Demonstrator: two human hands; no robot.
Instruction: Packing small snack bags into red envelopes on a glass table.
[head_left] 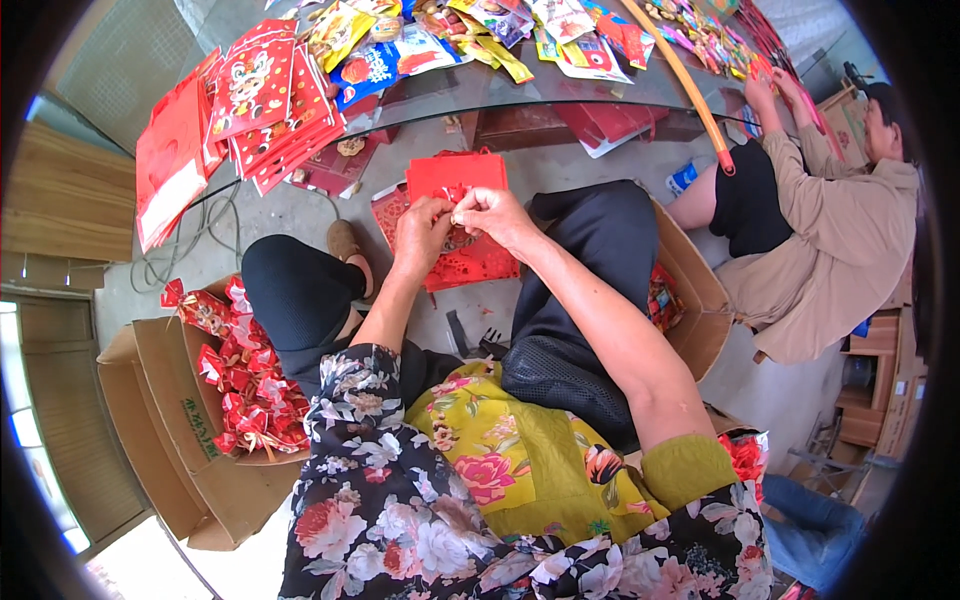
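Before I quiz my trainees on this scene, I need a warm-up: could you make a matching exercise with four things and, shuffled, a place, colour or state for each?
Column one
1. Polka-dot red gift bags
2. Shiny red-wrapped bundles
3. Left hand and right hand
4. Co-worker's long-sleeved shirt

Column two
A. Plain tan
B. Fingertips close together above red packaging
C. Piled at the left of the glass tabletop
D. In an open cardboard carton at the person's left

Pairs: 1-C, 2-D, 3-B, 4-A
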